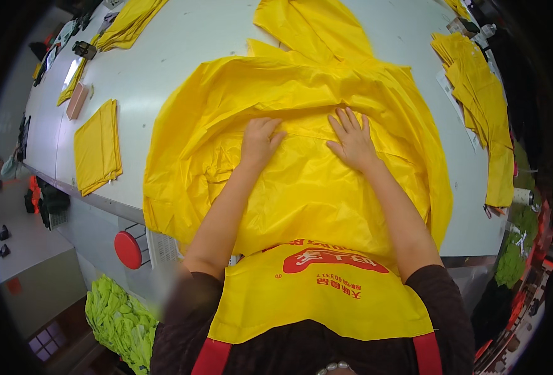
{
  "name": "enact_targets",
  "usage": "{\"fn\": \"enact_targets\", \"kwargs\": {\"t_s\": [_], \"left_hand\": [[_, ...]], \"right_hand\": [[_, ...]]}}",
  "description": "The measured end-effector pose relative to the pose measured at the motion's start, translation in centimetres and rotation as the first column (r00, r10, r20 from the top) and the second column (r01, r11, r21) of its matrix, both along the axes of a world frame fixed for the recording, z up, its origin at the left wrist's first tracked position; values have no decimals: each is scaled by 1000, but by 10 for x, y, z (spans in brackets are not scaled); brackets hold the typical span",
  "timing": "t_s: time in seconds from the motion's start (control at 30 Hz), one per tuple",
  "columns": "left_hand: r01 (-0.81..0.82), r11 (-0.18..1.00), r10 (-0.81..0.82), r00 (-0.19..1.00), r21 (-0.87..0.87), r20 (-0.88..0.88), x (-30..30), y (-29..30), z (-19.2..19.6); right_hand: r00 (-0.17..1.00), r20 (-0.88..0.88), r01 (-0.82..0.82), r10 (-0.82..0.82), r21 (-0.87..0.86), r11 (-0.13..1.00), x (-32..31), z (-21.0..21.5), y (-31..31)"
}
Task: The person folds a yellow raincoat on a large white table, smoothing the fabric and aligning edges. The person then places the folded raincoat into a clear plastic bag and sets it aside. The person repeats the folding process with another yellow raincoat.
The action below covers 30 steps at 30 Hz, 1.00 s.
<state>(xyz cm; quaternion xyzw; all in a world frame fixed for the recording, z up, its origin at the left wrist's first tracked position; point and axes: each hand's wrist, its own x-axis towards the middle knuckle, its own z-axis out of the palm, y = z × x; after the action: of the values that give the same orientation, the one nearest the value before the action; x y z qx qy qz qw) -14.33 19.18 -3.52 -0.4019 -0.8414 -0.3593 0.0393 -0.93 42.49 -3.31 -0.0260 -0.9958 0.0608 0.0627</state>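
Observation:
A large yellow garment of thin, shiny fabric, much like a raincoat, lies spread and wrinkled on the pale table in front of me. Its near edge reaches my yellow apron with red print and red straps. My left hand rests on the middle of the garment, fingers loosely bent and thumb apart. To its right, my right hand lies flat on the same fabric with its fingers spread. Beyond both hands runs a raised fold, and more yellow fabric extends toward the far side.
A folded yellow piece and a pink box lie at the left. Stacked yellow pieces line the right side of the table. Below left are a red stool and a lime-green fabric heap.

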Motion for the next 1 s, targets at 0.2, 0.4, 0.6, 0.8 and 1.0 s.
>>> {"fn": "enact_targets", "kwargs": {"t_s": [0.2, 0.4, 0.6, 0.8, 1.0], "left_hand": [[-33, 997, 25, 994, 76, 110, 8, 1, -9], [-232, 971, 225, 969, 60, 100, 12, 17, -33], [-293, 955, 296, 939, -46, 175, 18, 23, -32], [-252, 967, 244, 957, 30, 159, 17, 31, -25], [-365, 914, 258, 860, 177, 439, 27, 17, -21]], "right_hand": [[999, 21, -28, 31, -113, 993, 35, 8, 17], [1000, -4, -9, 8, -340, 940, 98, 20, 20], [932, -220, 113, -289, -580, 807, 185, 98, 43], [411, -278, 588, -868, -646, 486, 304, 62, 175], [211, -211, 971, -954, -68, 230, 473, -27, 338]]}}
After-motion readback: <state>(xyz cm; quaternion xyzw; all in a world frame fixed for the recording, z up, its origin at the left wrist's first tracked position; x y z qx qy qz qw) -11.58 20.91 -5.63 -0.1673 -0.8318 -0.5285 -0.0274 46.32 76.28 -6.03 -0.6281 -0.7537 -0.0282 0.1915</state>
